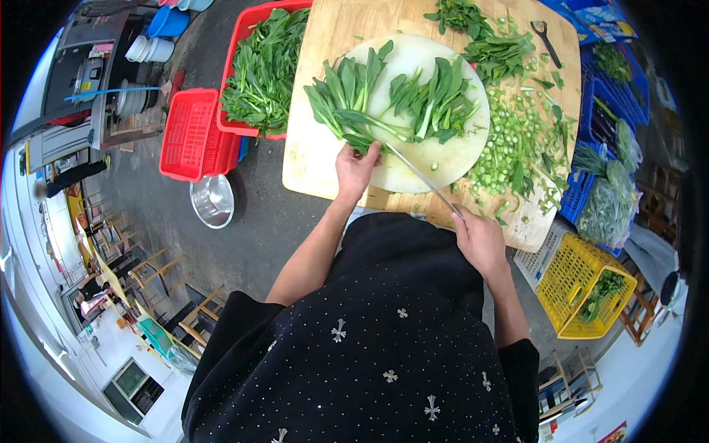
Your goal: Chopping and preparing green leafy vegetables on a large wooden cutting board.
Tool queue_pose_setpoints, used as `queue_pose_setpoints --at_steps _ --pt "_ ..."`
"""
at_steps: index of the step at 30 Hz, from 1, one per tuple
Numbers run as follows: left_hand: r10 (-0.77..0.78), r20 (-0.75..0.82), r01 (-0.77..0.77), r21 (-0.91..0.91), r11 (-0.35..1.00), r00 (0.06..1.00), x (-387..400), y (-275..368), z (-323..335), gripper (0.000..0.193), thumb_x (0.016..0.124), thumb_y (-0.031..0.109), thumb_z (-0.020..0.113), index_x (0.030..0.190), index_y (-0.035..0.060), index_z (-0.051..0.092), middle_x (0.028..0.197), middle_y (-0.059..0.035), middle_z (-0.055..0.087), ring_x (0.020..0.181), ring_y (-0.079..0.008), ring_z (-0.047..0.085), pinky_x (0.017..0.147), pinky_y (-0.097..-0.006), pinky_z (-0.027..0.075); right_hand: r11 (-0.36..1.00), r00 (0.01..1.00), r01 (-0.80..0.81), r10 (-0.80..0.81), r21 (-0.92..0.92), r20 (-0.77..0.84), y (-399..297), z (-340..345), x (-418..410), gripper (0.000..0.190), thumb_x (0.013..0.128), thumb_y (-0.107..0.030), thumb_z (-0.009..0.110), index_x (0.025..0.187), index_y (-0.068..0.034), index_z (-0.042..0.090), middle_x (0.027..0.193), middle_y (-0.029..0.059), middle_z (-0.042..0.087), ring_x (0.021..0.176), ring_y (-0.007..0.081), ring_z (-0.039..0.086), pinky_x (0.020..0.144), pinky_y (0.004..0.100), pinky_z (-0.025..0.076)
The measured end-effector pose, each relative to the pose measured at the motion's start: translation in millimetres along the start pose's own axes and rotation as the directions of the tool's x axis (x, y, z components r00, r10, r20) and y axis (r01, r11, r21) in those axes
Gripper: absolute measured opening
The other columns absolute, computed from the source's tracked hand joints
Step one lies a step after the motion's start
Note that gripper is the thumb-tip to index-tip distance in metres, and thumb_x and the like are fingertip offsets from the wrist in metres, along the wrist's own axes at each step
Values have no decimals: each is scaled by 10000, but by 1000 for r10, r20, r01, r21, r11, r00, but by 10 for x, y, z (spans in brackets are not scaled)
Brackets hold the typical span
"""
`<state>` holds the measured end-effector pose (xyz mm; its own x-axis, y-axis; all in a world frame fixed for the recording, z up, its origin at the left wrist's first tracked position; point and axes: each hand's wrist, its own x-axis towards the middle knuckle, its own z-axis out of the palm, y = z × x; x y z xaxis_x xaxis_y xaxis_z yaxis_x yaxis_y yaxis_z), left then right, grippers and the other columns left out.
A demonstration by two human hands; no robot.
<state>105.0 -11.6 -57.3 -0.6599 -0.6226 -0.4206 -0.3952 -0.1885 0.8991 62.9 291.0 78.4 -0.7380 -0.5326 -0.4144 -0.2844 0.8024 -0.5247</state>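
My left hand (pixel 357 169) pinches a leafy green stalk (pixel 363 143) at the near left rim of a round white cutting board (pixel 404 171). In my right hand (pixel 481 241) is the handle of a knife (pixel 424 178), its narrow blade reaching over the board with the tip close to my left fingers. Two loose bunches of leafy greens lie on the board, one at the left (pixel 354 88) and one at the right (pixel 437 99). Chopped stem pieces (pixel 498 149) are spread on the wooden tabletop (pixel 321 171) right of the board.
A red crate (pixel 232 124) full of greens stands left of the table, near stacked red baskets (pixel 188 133) and a steel bowl (pixel 212 201). A black peeler (pixel 547 44) lies at the far right. Blue crates (pixel 576 183) and a yellow crate (pixel 570 288) stand rightward.
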Motion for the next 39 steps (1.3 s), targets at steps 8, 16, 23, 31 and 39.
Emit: queue_pose_setpoints --at_steps 8,16,23,31,39 --pt "56 -1 -56 92 994 998 -1 -33 -27 207 1014 143 837 1049 -44 754 835 -73 791 708 -120 753 664 -295 616 991 998 64 -65 -121 -9 -66 -31 131 249 1102 -266 627 1252 -108 747 846 193 776 788 411 765 711 529 593" --pt "80 -45 -77 74 994 996 -45 13 15 195 1013 139 838 1015 -37 755 809 -64 786 669 -114 730 642 -294 593 982 994 102 -107 -162 -23 -24 -21 150 253 1100 -274 634 1271 -121 742 843 175 781 753 406 765 686 521 596" --pt "126 -35 -119 156 981 991 -6 -70 1 215 1011 163 839 999 -32 751 758 -58 776 660 -102 719 638 -300 581 983 996 83 -86 -165 -14 30 43 127 273 1116 -300 625 1288 -129 749 835 181 779 746 402 766 679 517 595" --pt "107 -29 -102 135 986 994 -26 6 9 190 1017 149 823 1021 -30 760 774 -60 783 675 -98 730 641 -295 585 986 998 56 -54 -157 13 53 85 122 289 1131 -316 606 1318 -138 737 830 197 772 767 416 766 686 533 587" --pt "132 5 -130 193 973 991 37 -91 -20 180 993 144 832 1013 -23 767 749 -65 776 650 -94 698 649 -294 574 987 999 44 -43 -155 12 -31 79 64 272 1130 -285 600 1314 -114 706 812 200 759 772 427 762 694 554 585"
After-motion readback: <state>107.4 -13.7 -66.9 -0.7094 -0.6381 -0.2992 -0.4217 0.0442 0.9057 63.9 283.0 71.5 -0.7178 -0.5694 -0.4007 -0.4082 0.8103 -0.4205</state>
